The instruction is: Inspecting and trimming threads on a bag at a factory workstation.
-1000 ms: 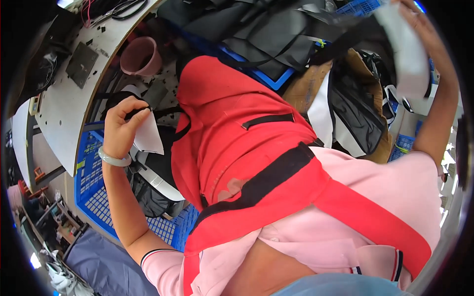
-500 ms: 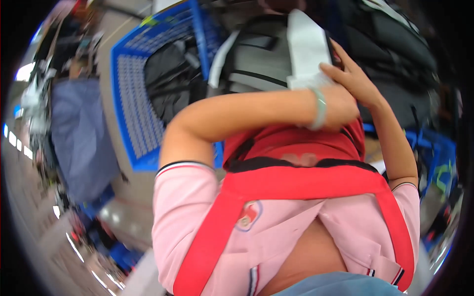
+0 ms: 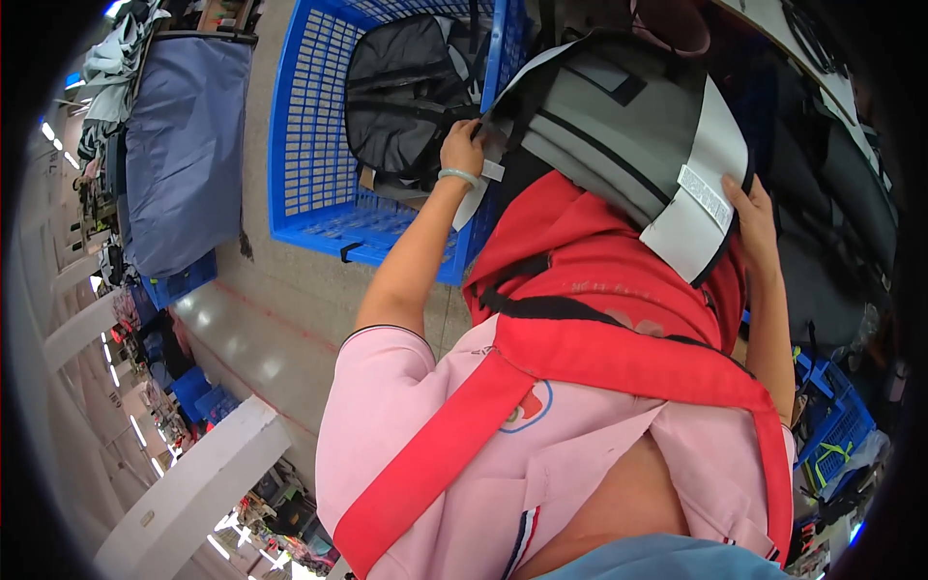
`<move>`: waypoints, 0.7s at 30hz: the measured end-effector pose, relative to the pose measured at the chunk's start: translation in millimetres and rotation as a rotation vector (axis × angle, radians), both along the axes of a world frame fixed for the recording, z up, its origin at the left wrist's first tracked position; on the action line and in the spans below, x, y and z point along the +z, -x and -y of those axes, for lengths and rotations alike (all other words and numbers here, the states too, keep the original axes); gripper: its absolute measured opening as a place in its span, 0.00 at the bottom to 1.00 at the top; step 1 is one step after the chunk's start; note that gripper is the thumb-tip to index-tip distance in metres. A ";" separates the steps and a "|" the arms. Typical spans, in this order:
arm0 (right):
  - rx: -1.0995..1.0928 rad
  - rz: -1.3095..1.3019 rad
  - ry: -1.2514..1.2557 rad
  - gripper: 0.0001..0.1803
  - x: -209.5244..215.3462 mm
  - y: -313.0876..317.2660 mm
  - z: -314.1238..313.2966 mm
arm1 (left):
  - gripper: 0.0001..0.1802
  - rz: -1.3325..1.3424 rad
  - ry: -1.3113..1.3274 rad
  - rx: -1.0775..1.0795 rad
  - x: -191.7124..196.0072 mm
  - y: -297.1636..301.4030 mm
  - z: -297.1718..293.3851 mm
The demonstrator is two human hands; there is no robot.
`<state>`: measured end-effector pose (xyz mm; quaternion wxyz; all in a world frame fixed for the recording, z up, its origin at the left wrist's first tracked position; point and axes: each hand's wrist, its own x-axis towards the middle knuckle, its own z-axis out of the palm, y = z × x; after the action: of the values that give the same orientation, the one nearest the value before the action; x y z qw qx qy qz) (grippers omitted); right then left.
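Observation:
I hold a grey and black bag panel (image 3: 619,126) with a white edge strip in front of me, over a red fabric piece (image 3: 590,266) that lies across my lap. My left hand (image 3: 462,147), with a pale bracelet on its wrist, grips the panel's left edge just above the blue basket. My right hand (image 3: 754,217) grips the panel's right side by the white strip that bears a label. The panel is lifted and tilted toward the basket.
A blue plastic basket (image 3: 309,155) on the floor at my left holds a black bag piece (image 3: 406,87). Beyond it stands a dark blue-grey cloth bin (image 3: 184,135). Black bags lie piled at the right (image 3: 841,193), with a smaller blue crate (image 3: 836,425) lower right.
My view has swung to the left, so the blue basket now lies ahead. Both hands have carried the grey panel from my right side across toward the basket, the left hand now on its left edge.

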<state>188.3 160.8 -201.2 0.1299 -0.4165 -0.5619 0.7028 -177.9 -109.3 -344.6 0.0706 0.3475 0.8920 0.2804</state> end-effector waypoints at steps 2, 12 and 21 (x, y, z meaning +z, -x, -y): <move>0.038 0.043 -0.151 0.22 29.0 -2.0 -6.5 | 0.13 0.046 -0.066 0.027 9.1 10.7 -10.7; 0.332 0.147 -0.831 0.11 174.4 -4.5 -45.7 | 0.13 0.975 -0.404 -0.531 281.8 -63.7 -111.3; 0.737 -0.241 -0.853 0.22 218.3 90.8 -88.3 | 0.12 0.908 -0.459 -0.978 359.2 -95.8 -197.1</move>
<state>97.5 249.1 17.1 0.0961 -0.0212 -0.8848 0.4555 -82.0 87.8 14.6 0.4787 0.5632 0.4340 0.5150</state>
